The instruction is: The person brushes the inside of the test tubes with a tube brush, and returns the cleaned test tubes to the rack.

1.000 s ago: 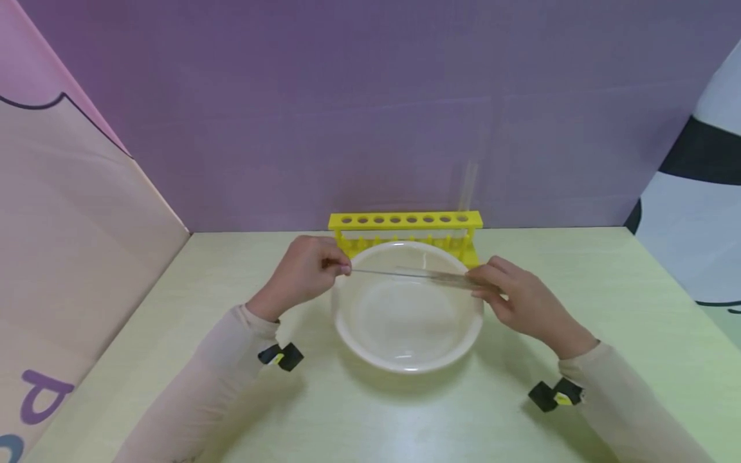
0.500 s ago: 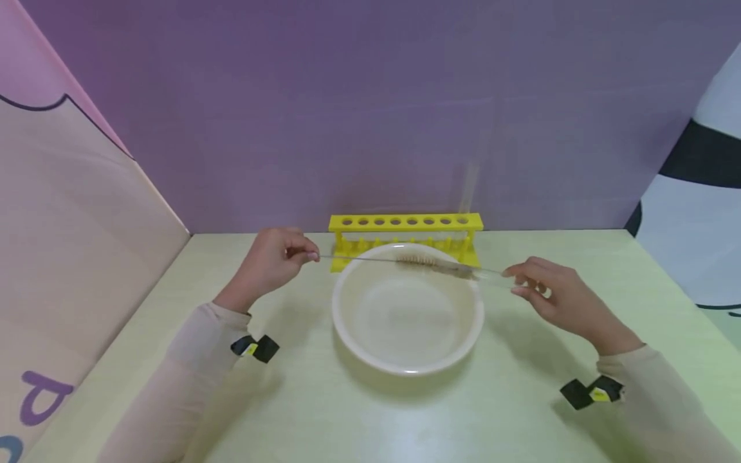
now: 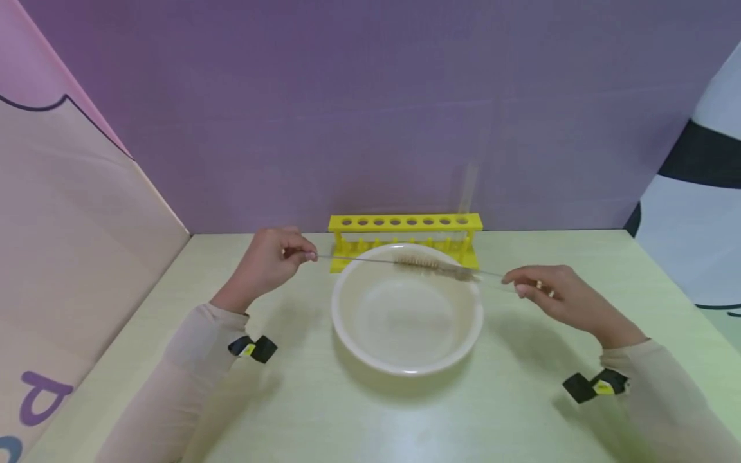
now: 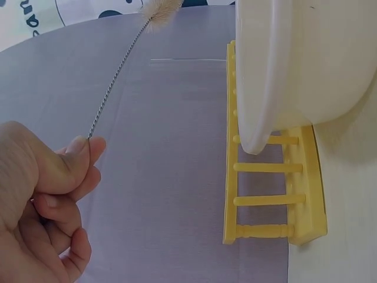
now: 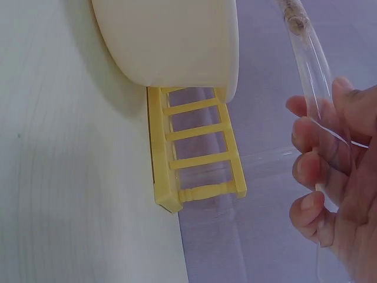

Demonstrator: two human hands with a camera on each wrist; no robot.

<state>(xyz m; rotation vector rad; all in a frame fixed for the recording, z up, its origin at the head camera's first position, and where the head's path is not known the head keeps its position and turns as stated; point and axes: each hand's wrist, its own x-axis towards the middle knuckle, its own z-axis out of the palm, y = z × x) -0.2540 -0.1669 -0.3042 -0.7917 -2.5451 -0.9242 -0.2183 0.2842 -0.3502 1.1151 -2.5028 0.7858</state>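
Over the basin, my left hand (image 3: 267,262) pinches the twisted wire handle of a test tube brush (image 3: 415,262) between thumb and fingertips. The wire (image 4: 115,82) runs up to pale bristles in the left wrist view. My right hand (image 3: 560,299) holds a clear test tube (image 5: 315,71), fingers and thumb curled round it. Brown bristles show inside the tube's far part in the right wrist view. In the head view some bristles stand outside the tube, towards my left hand; the exact place of the tube's mouth is hard to see. Brush and tube lie nearly level.
A cream basin (image 3: 350,341) stands on the pale table (image 3: 405,424) below the hands. Right behind it is a yellow test tube rack (image 3: 403,222), with another clear tube (image 3: 467,188) upright in its right end hole. A purple backdrop (image 3: 370,116) rises behind.
My hands have moved apart, left hand leftward and right hand rightward with the tube. The brush has slid partly out of the tube. Over the last half second little has moved.
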